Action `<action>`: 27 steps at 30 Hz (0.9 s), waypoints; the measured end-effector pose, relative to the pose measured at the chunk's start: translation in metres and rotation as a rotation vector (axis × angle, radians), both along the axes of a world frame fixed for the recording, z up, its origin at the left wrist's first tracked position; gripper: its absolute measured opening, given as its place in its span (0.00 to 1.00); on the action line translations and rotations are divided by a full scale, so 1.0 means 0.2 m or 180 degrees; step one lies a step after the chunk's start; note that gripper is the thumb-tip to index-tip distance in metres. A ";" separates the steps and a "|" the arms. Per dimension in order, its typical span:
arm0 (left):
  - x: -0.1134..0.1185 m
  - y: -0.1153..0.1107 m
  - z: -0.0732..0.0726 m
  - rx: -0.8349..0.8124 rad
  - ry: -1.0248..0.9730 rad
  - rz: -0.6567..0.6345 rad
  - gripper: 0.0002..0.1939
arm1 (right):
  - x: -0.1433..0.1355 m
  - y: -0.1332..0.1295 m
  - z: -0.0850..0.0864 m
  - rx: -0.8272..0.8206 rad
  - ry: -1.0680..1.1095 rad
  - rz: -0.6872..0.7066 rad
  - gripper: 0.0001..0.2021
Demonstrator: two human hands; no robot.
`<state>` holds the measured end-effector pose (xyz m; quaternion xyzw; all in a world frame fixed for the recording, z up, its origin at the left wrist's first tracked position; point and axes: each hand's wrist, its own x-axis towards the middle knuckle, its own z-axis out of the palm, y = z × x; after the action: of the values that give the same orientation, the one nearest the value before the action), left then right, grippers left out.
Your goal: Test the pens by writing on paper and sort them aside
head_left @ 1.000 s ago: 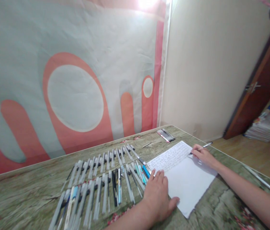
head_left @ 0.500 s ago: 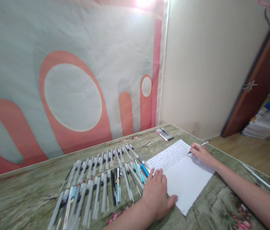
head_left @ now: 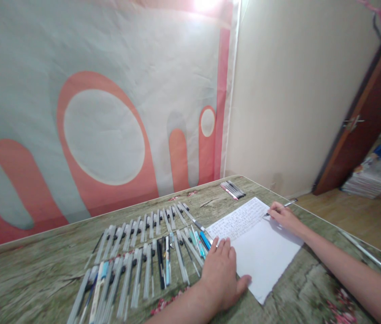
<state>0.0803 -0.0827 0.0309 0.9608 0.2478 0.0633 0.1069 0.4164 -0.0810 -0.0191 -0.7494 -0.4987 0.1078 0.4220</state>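
A sheet of white paper [head_left: 266, 258] lies on the table, its upper part covered with rows of handwriting. My right hand [head_left: 283, 217] is closed around a slim pen [head_left: 291, 203], whose tip meets the sheet near the right end of the written rows. Flat on the left edge of the sheet rests my left hand [head_left: 222, 270], thumb spread and nothing held. Just beyond its fingers lies a blue pen [head_left: 205, 240]. Two rows of pens and clear-barrelled pens [head_left: 136, 274] stretch out to the left.
The table [head_left: 35, 270] has a green wood-like cover with flower prints. A small group of pens [head_left: 233, 190] lies near the far corner. Along the right edge runs a thin metallic rod [head_left: 373, 256]. A wall banner [head_left: 102, 135] stands behind; a brown door [head_left: 359, 117] is at right.
The far end of the pen in my right hand has shifted very slightly. My left hand stays in place on the sheet.
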 end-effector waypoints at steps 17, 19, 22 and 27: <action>-0.01 0.00 0.00 0.0092 0.0028 -0.0016 0.36 | 0.03 0.02 -0.02 0.0340 0.0850 0.0122 0.12; -0.01 -0.01 -0.01 0.0069 0.0037 -0.0017 0.37 | 0.00 0.04 0.01 0.0257 0.0863 0.0148 0.13; -0.01 -0.02 -0.01 0.0034 0.0037 -0.0051 0.37 | -0.12 0.12 0.08 0.0035 0.0864 0.0397 0.16; 0.00 -0.03 -0.03 0.0004 0.0030 -0.0138 0.40 | -0.46 0.43 0.18 0.0051 0.0818 0.1456 0.18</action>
<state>0.0809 -0.0892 0.0240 0.9663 0.2274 0.0566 0.1066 0.3249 0.0041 0.0178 -0.5940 -0.5983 0.2908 0.4524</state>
